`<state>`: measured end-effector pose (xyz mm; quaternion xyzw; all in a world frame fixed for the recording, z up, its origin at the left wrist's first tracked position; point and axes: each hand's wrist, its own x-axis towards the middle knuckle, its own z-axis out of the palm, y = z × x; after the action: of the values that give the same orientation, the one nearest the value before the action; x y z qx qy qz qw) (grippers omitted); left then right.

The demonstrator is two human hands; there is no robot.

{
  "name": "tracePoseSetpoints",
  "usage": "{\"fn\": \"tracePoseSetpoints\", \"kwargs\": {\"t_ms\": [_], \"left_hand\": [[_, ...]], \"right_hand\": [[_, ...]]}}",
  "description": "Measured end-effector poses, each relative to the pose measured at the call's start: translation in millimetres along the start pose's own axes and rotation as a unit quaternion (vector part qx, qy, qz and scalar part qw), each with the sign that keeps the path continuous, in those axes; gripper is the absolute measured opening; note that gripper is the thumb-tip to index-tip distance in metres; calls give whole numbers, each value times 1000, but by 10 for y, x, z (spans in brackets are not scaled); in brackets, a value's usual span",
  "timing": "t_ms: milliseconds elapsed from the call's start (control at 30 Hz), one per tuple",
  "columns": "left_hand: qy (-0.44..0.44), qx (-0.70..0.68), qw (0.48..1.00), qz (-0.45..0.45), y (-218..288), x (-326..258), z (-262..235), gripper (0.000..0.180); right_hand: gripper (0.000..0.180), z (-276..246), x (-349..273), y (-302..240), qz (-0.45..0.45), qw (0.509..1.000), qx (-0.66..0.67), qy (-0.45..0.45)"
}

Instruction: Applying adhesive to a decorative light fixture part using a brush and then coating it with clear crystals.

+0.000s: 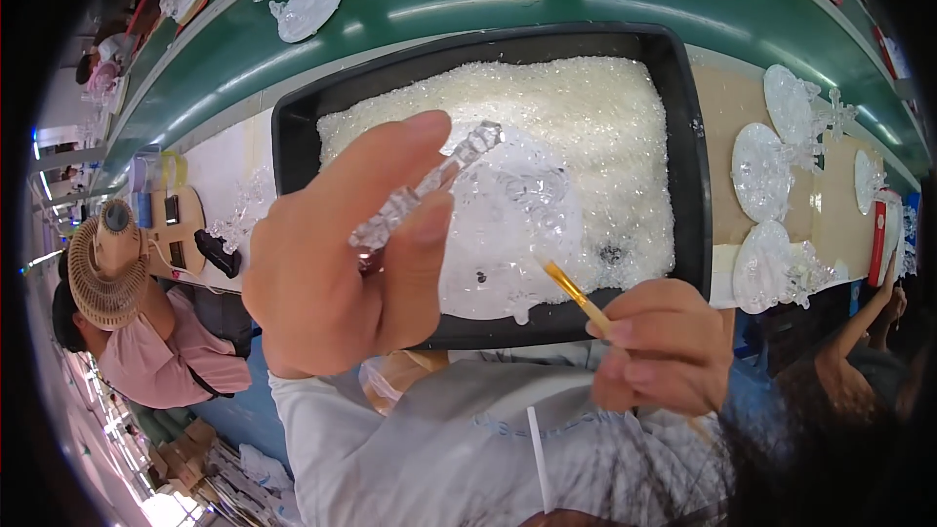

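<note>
My left hand [351,244] is raised over a black tray [691,185], thumb and fingers pinched on a clear, faceted plastic ornament [429,185]. Behind and below that grip lies a round white disc [498,283] with clear parts on it; whether it joins the held piece is hard to tell. My right hand [669,342] is closed round a small paintbrush [576,298] with a gold ferrule. The brush tip points up and left, close to the disc's edge. Glittering white granules [625,137] fill the tray under both hands.
Several clear ornaments on white discs [763,171] stand on the brown board at right. Another ornament [307,8] sits on the green surface at the back. A fan [107,263] and a person in pink [166,356] are at left; another person's arm [849,337] reaches in at right.
</note>
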<state>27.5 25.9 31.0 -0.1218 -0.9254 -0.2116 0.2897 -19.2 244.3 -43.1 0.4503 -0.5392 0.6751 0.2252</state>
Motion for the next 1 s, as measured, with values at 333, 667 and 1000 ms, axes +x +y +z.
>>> {"fn": "tracePoseSetpoints", "kwargs": {"t_ms": [333, 667, 1000], "left_hand": [[-44, -25, 997, -59, 95, -140, -57, 43], [-157, -3, 987, -24, 99, -113, -258, 51], [87, -14, 996, 1, 87, -147, 61, 29]], "right_hand": [[32, 20, 4, 32, -60, 990, -93, -92], [31, 35, 18, 5, -35, 989, -105, -101], [25, 134, 11, 52, -41, 997, -58, -36]]}}
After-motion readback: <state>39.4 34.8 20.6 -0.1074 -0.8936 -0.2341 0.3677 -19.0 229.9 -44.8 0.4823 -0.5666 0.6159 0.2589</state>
